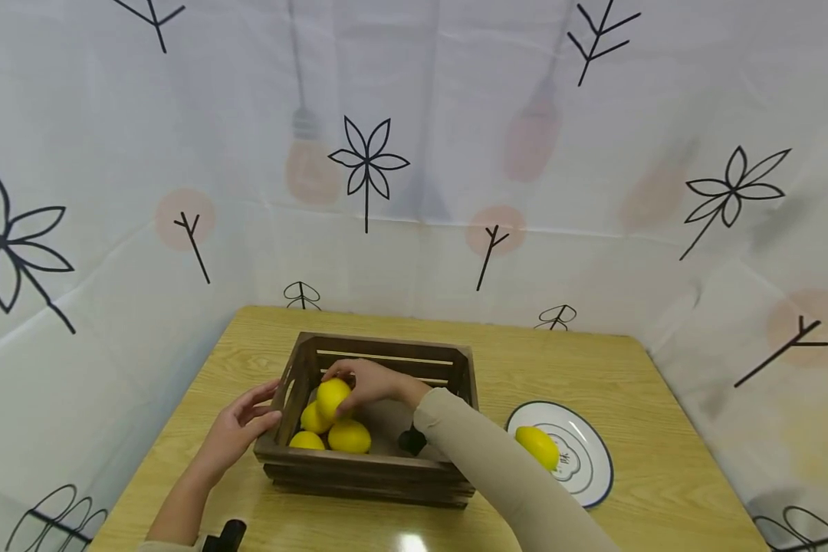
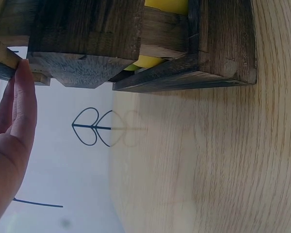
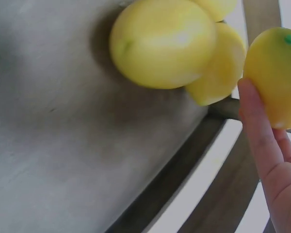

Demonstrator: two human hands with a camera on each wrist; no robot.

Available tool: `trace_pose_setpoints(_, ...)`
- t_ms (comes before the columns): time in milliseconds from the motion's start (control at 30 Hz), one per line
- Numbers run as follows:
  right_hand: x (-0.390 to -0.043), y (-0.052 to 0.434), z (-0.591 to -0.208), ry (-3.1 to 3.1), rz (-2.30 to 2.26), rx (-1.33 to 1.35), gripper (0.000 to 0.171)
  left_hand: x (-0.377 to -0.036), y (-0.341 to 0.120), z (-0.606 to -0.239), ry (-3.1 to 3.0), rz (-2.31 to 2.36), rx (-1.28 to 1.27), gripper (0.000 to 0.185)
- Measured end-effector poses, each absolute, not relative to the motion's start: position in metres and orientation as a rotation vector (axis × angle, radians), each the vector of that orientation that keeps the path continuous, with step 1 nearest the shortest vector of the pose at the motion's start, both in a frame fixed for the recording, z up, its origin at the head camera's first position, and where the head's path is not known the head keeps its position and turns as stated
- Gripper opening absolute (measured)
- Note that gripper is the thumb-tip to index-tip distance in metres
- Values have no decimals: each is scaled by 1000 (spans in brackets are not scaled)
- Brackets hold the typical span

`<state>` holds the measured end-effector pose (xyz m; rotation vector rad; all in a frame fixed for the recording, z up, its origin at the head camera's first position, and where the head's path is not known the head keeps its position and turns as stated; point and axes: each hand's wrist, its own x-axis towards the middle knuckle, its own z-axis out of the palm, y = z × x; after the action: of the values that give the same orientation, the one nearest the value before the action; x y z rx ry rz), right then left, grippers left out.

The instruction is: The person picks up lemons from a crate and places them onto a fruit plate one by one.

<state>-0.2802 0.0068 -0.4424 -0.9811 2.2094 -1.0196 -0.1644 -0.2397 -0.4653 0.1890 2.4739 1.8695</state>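
A dark wooden slatted crate (image 1: 366, 471) stands on the table with several yellow lemons in its left part. Inside it, my right hand (image 1: 372, 381) pinches one lemon (image 3: 276, 77) between thumb and fingers, raised above the others. Beneath this fruit lie a front lemon (image 1: 349, 437), one by the corner (image 1: 307, 441) and another partly hidden behind (image 1: 313, 419). My left hand (image 1: 238, 429) rests its fingertips against the crate's left end, fingers extended; the left wrist view shows the fingers (image 2: 25, 102) touching the wood.
Right of the crate, a white plate (image 1: 586, 475) with a dark blue rim carries a single lemon (image 1: 538, 447). The wooden table (image 1: 559, 360) is bordered at its back and sides by a printed white cloth (image 1: 414, 261).
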Motion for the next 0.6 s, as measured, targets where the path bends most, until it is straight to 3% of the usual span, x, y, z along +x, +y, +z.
trace_pose_setpoints(600,-274,20,-414,1983,-1531,-735,54,-162,-239,-462,2490,1869,216,52)
